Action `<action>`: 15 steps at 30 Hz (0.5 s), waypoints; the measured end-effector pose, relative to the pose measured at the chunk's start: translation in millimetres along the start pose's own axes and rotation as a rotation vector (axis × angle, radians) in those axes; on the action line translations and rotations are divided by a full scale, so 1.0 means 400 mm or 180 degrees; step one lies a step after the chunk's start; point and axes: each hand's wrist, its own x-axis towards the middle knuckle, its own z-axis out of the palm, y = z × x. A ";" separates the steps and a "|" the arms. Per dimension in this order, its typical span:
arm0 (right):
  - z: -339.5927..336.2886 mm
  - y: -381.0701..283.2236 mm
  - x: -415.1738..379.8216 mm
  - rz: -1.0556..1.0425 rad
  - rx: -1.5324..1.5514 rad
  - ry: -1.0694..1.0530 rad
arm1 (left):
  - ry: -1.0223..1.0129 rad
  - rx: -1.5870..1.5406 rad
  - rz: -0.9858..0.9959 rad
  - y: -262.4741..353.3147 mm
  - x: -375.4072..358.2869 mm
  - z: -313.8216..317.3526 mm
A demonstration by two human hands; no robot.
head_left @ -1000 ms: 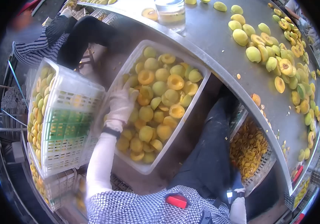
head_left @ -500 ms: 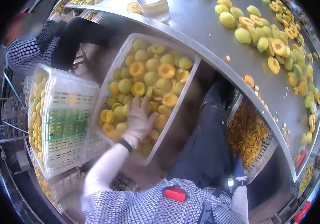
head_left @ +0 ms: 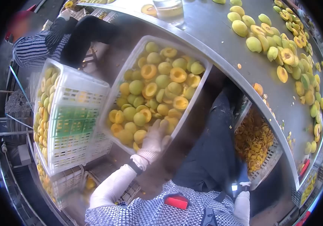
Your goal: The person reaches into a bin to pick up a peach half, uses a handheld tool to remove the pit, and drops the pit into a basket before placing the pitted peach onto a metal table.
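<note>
My left hand (head_left: 154,140), in a pale glove with a dark band at the wrist, rests on the fruit at the near right side of a white plastic crate (head_left: 113,91). Its fingers look stretched out over the fruit, though motion blurs them a little. Filling the crate are yellow-green apricots (head_left: 135,87), some whole-looking, others halved with orange flesh showing. My right hand (head_left: 241,177) is low beside my right leg, near a lower crate of orange fruit pieces (head_left: 255,139); its fingers cannot be made out.
A metal table (head_left: 214,41) curves along the right, bearing apricot halves (head_left: 278,49) and a clear container of liquid (head_left: 170,11). Stacked white crates (head_left: 80,128) of fruit stand at left. Another person (head_left: 42,47) sits at the upper left.
My left hand has moved from the crate's middle toward its near right side. The whole view has shifted slightly right. My right arm stays low.
</note>
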 end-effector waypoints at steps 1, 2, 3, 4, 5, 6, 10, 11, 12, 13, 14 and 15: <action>0.000 0.006 -0.002 0.0015 0.0010 0.0001 | 0.0002 0.0026 -0.0016 -0.015 -0.007 -0.030; -0.001 0.005 -0.001 0.0017 0.0001 0.0003 | 0.0293 0.0517 0.0312 -0.045 -0.010 -0.067; -0.005 0.004 -0.002 0.0019 -0.0009 0.0008 | 0.0589 0.0991 0.0644 -0.071 -0.007 -0.099; -0.009 0.002 -0.002 0.0014 -0.0018 0.0016 | 0.0600 0.0971 0.0630 -0.084 0.010 -0.140; -0.009 0.002 -0.007 0.0024 -0.0025 0.0020 | 0.0490 0.1163 0.0049 -0.093 0.032 -0.192; -0.007 0.001 -0.011 0.0032 -0.0037 0.0019 | 0.0370 0.1356 -0.0527 -0.110 0.042 -0.224; -0.006 -0.014 -0.011 0.0075 -0.0018 0.0057 | 0.0640 0.1741 -0.0285 -0.252 0.033 -0.154; -0.008 -0.018 -0.007 0.0066 0.0007 0.0083 | 0.0729 0.1706 -0.0280 -0.257 0.036 -0.148; -0.007 -0.015 -0.005 0.0051 0.0055 0.0102 | 0.0828 0.1681 -0.0209 -0.253 0.061 -0.156; -0.008 -0.007 -0.002 0.0044 0.0090 0.0122 | 0.0902 0.1711 -0.0094 -0.258 0.087 -0.170; -0.007 0.000 -0.007 0.0060 0.0126 0.0136 | 0.0782 0.1104 -0.0472 -0.272 0.106 -0.183; -0.010 0.011 -0.011 0.0078 0.0134 0.0138 | 0.0562 0.0478 -0.0910 -0.234 0.108 -0.195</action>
